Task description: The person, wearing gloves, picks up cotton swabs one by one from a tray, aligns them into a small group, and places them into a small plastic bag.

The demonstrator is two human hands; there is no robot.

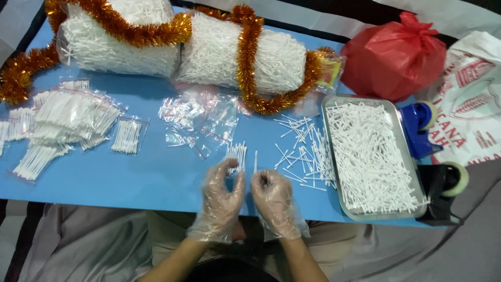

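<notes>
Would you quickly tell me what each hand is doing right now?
Left hand: gloved, fingers curled and half open, nothing clearly held; nearest the small bunch of cotton swabs.
Right hand: gloved, fingers curled inward; any contents cannot be told.

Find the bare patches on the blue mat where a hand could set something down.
Bare: the mat's near edge, between filled bags and left hand; also a strip between big sacks and empty bags. Crowded: loose swabs beside the tray.

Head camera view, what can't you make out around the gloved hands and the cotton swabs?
- Right hand: its curled, gloved fingers hide whatever it holds.
- Left hand: wrinkled glove blurs any fingertip contact.
- Packed swab bags: left edge cuts some off.
- Tape dispenser: tray partly hides it.
</notes>
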